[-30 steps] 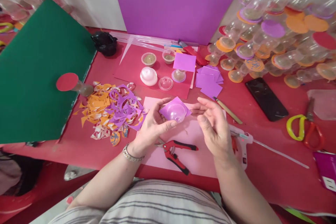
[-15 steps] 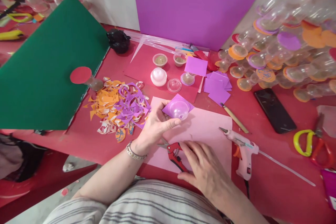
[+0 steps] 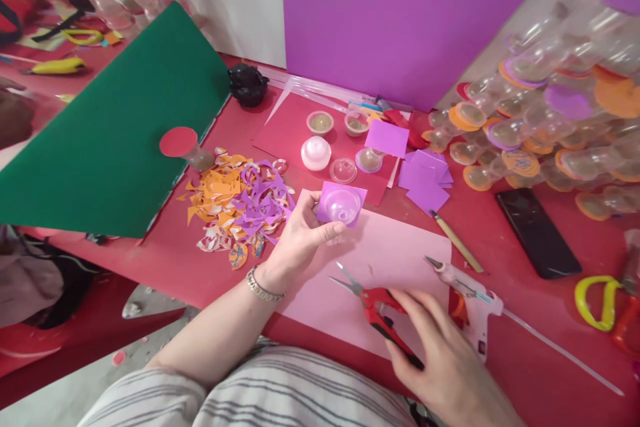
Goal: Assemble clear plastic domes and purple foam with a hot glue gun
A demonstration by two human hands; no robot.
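Observation:
My left hand point(image 3: 303, 233) pinches a purple square of foam or card point(image 3: 361, 192) with a clear plastic dome point(image 3: 340, 203) on it, above a pink sheet point(image 3: 415, 243). Red spring-handled snips point(image 3: 373, 303) are in my right hand point(image 3: 443, 353), blades apart and pointing up and left, clear of the square. Left of the hands lies a heap of orange and purple offcuts point(image 3: 260, 197). Beyond them are a white rounded piece point(image 3: 315, 153), a clear dome lid point(image 3: 343, 171) and small filled cups point(image 3: 320, 123). More purple squares point(image 3: 425, 177) lie to the right.
A glue gun point(image 3: 493, 313) with a long glue stick lies beside my right hand. Further right are a phone point(image 3: 537, 230) and yellow-handled scissors point(image 3: 595, 303). Clear bottle-like pieces point(image 3: 530, 127) are piled at right. A green board point(image 3: 125, 127) leans at left.
My right hand has lifted the red snips and moved right with them; their blades now show spread. The square and dome in my left hand have turned slightly.

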